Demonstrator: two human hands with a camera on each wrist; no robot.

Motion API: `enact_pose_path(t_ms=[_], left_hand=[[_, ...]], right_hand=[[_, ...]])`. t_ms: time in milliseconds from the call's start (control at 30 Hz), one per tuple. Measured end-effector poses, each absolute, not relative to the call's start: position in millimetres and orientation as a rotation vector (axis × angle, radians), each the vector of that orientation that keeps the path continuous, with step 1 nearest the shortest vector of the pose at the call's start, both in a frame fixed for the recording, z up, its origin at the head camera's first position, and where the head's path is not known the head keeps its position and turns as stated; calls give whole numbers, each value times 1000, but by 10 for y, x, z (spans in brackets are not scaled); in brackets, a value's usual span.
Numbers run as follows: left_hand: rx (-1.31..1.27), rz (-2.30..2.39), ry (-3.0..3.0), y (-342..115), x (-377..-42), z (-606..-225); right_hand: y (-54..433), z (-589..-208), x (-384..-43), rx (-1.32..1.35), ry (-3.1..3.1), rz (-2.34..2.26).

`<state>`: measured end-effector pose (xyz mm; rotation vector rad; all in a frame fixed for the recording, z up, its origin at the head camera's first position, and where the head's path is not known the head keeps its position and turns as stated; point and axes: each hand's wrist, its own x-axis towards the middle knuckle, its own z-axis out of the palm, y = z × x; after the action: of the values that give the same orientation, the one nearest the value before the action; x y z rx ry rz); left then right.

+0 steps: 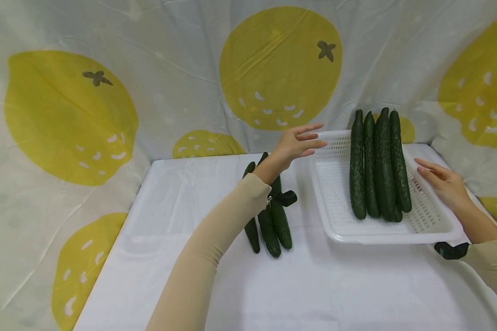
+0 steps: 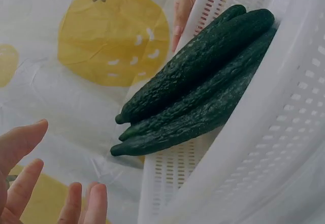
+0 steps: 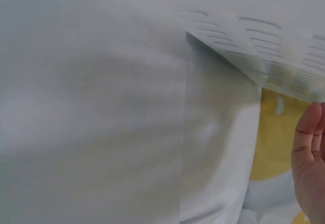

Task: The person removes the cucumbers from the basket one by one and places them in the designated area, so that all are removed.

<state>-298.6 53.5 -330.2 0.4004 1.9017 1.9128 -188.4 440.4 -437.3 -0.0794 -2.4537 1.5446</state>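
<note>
A white plastic basket with slotted walls stands at the right of the head view. Several dark green cucumbers lie side by side in it, their far ends jutting over the back rim. My left hand hovers by the basket's far left corner, fingers spread and holding nothing. Along the right wall, my right hand has its fingers extended against or close beside the rim; contact is hard to tell. In the right wrist view, that hand appears under the basket's slotted side.
Beneath my left forearm, more cucumbers lie on the white-covered table, partly hidden by the sleeve. A lemon-printed cloth hangs behind the table. A black strap piece shows at the left wrist, another at the right.
</note>
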Motion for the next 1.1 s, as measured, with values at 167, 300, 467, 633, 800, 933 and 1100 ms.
enact_pose_path(t_ms=[167, 300, 467, 633, 800, 933, 1100], left_hand=[[376, 1928, 1828, 788, -3008, -3396], [342, 1935, 1795, 974, -3018, -3474], [265, 1968, 1744, 1184, -3023, -3570], [215, 1991, 1787, 1377, -3010, -3651], [79, 2006, 1841, 1550, -3006, -3753], [-20, 2003, 1841, 1642, -2994, -3826], [-100, 1970, 1860, 1722, -2994, -3905]], right_hand=[[4377, -4388, -1878, -86, -2464, 1554], [4367, -4388, -1872, -96, -2481, 1556], [4374, -4384, -1872, -106, -2482, 1557], [4381, -4383, -1872, -103, -2485, 1549], [4387, -4388, -1868, -103, -2473, 1569], [4387, -4396, -1870, -111, -2472, 1569], [4389, -4397, -1879, -103, -2466, 1569]])
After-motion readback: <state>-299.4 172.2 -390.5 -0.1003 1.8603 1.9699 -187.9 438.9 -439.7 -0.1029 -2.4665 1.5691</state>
